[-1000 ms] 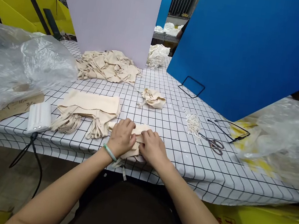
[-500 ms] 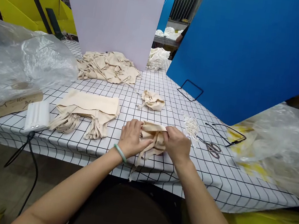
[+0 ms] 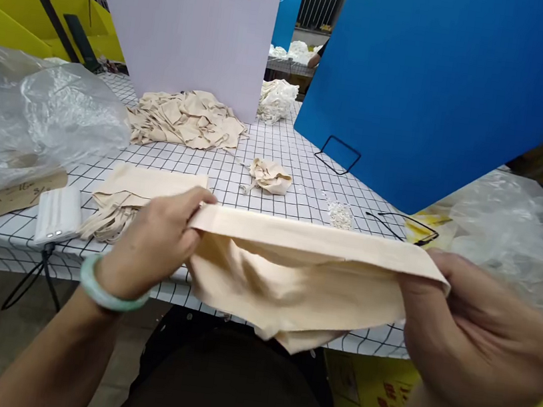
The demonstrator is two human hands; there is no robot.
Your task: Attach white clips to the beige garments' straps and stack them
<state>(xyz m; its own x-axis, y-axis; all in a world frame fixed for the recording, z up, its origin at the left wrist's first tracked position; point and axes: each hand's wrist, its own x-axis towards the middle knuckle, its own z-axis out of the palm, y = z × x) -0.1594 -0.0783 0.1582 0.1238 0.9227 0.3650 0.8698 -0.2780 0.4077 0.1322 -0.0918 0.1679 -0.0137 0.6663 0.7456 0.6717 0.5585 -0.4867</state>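
Note:
Stretched between my two hands above the table's front edge is a beige cloth garment [image 3: 300, 288], with a flat band along its top and looser cloth hanging below. My left hand [image 3: 160, 235], with a pale green bangle [image 3: 110, 292] at the wrist, pinches the band's left end. At the other end, my right hand [image 3: 478, 313] grips the band between thumb and fingers, slightly blurred. Behind the left hand lies a flat stack of similar beige pieces [image 3: 153, 180] with strips at its front. A small crumpled beige piece [image 3: 271, 176] rests beyond the held cloth.
A beige cloth heap [image 3: 190, 118] lies at the back beside a pale upright board [image 3: 190, 24]. A blue board [image 3: 433, 91] leans at right, with eyeglasses [image 3: 407, 228] before it. White scraps [image 3: 339, 215], a white device [image 3: 58, 214] and plastic sheeting [image 3: 22, 108] are also on the table.
Both hands have risen toward the camera and moved apart, pulling the bunched garment out wide. The scissors at right are now hidden from sight.

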